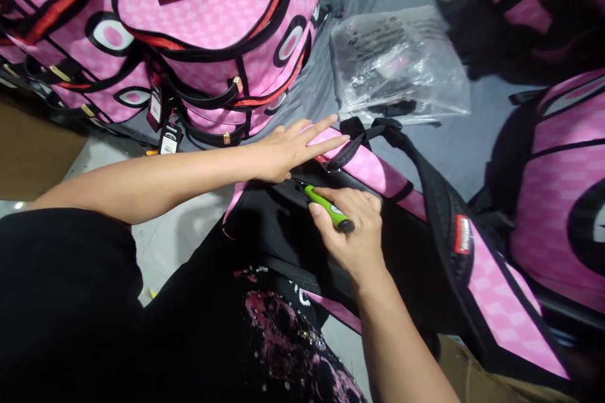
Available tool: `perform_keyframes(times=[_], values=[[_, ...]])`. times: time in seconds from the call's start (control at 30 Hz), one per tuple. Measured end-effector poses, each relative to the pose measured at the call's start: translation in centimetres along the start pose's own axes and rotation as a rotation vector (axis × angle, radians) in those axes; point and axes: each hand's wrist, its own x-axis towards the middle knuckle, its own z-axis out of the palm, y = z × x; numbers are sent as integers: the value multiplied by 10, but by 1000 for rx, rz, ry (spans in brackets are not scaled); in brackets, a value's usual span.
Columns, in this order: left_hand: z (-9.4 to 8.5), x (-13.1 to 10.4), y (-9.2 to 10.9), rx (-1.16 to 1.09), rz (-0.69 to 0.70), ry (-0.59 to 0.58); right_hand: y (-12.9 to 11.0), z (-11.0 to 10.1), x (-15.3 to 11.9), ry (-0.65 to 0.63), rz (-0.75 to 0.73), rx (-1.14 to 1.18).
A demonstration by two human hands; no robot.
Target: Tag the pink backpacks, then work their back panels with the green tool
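A pink and black backpack (401,245) lies across the lap, its black back panel and straps facing up. My left hand (288,151) rests on its upper edge, fingers spread beside a pink strap (373,170). My right hand (352,227) is wrapped round a green-handled tool (328,206) with a black end. The tool's thin metal tip points at the black fabric near my left thumb; its very end is hard to make out. A red label (463,234) sits on the black strap.
Pink backpacks (208,31) with hanging tags (170,137) stand at the upper left. A clear plastic bag (401,63) lies on the grey cloth (491,107). More pink bags (558,201) are at the right, with cardboard (486,371) at the bottom right.
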Motion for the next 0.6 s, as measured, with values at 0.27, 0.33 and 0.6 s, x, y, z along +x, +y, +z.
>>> perform_keyframes(times=[0.27,0.33,0.6], values=[[12,-7,-2,-254,-266,-4,-4,-2,10,-90,75,39],[5,-3,0,-257,-302,-72,-4,2,13,-89,89,11],[-3,1,-5,-304,-275,-123,-10,16,23,-105,184,22]])
